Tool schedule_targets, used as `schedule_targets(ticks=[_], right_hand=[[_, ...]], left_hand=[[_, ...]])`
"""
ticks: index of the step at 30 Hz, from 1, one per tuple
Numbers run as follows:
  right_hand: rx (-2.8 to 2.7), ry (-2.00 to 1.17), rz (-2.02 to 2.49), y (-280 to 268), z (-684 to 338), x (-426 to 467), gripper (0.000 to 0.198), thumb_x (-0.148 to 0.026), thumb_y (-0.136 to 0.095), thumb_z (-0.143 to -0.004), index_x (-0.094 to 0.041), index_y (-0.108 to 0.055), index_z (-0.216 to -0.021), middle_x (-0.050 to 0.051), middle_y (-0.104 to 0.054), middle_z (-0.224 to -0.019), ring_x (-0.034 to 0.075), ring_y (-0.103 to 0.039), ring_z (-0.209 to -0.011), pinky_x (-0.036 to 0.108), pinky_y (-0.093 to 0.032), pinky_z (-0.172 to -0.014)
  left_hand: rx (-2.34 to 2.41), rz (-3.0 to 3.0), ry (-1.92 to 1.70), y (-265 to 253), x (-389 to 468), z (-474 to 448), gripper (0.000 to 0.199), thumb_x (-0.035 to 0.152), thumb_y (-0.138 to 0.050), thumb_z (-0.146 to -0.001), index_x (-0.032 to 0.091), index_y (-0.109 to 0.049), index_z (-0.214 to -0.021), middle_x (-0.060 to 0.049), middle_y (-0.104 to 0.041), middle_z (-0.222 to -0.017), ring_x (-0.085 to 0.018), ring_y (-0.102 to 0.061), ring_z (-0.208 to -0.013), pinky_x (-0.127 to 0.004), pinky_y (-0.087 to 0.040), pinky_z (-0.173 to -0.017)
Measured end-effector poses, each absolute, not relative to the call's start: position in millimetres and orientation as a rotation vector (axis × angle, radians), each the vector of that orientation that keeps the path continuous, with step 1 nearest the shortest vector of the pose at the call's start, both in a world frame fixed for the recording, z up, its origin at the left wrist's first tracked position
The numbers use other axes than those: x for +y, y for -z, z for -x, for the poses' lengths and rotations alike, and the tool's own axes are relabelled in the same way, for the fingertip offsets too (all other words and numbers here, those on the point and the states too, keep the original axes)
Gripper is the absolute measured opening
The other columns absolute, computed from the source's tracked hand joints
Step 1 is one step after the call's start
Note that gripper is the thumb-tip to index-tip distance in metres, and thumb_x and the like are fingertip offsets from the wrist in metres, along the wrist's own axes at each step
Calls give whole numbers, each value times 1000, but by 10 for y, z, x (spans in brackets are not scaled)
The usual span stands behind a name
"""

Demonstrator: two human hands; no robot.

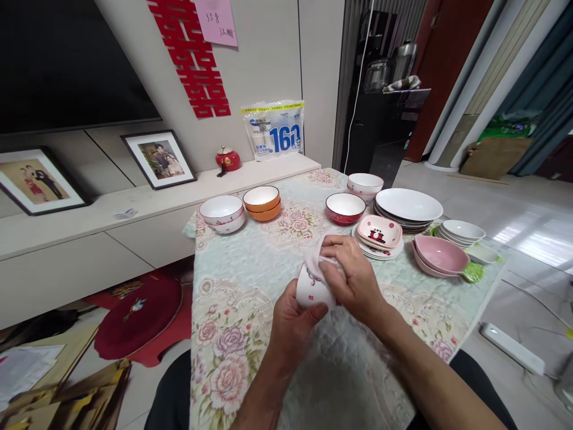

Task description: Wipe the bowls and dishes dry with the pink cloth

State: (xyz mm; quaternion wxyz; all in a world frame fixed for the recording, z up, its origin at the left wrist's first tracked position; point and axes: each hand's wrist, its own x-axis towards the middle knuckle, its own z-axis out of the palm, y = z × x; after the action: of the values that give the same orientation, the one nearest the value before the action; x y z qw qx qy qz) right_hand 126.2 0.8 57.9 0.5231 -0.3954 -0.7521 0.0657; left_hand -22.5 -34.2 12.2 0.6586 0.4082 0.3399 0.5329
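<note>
My left hand (298,313) grips a white bowl (308,291) with small red and grey printing, tilted on its side above the table. Its thumb lies along the outer wall. Pressed over the bowl's upper rim is a pale cloth (314,258), pinched in the fingers of my right hand (351,269). The inside of the bowl faces away and is hidden. Just beyond my right hand, a pink-rimmed square dish (379,232) with a cat print rests on stacked white plates (380,254). A red bowl (345,208) with a white inside stands behind it.
Stacked white bowls (222,215) and orange bowls (262,203) stand at the back left of the floral tablecloth (242,298). To the right are large white plates (409,204), pink leaf-shaped bowls (441,255) and small white dishes (462,231). A power strip (513,348) lies on the floor.
</note>
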Motion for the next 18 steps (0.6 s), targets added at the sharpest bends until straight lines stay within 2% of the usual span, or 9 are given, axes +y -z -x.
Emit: schedule_targets(ticks=[3,6,9,14,18], right_hand=[[-1644,-577,1055,-491,-1444,158,25,-34,-50,-96,-20,-67,-108,8,-69,-110,24,-62,-103,37,-46,-89],[-1370,-1029,1123,-395,-1592,269,33,-47,-60,-89,-18,-70,-100,4,-72,-91,20,-64,-79,30,-47,-70],[-1166,-1337,1058,-355,-1662,301,39,-53,-73,-76,-17,-69,-88,1,-68,-73,15,-58,-61,26,-42,-57],[-983,-1512,979,-369,-1647,264,41,-50,-82,-67,-18,-57,-63,-5,-54,-54,9,-44,-46,22,-33,-46],[-808,-1498,977,-359,-1579,250,40,-47,-85,-61,-19,-56,-63,-5,-56,-55,10,-49,-48,23,-39,-47]], left_hand=[[840,-1008,-1112,-159,-361,270,41,31,-86,-68,15,-68,-101,-3,-72,-84,-18,-61,-74,-26,-45,-67],[816,-1092,-1032,-202,-371,295,40,33,-86,-68,15,-68,-99,-3,-71,-82,-16,-58,-70,-24,-42,-64],[760,-1092,-980,-211,-375,300,41,35,-86,-68,15,-68,-99,-5,-71,-83,-17,-59,-72,-25,-43,-65],[708,-1019,-942,-203,-367,306,47,33,-89,-64,16,-69,-103,-6,-73,-84,-19,-62,-74,-25,-44,-66],[640,-1024,-1043,-200,-330,334,52,35,-93,-58,18,-72,-103,-6,-72,-92,-18,-62,-75,-24,-45,-65]])
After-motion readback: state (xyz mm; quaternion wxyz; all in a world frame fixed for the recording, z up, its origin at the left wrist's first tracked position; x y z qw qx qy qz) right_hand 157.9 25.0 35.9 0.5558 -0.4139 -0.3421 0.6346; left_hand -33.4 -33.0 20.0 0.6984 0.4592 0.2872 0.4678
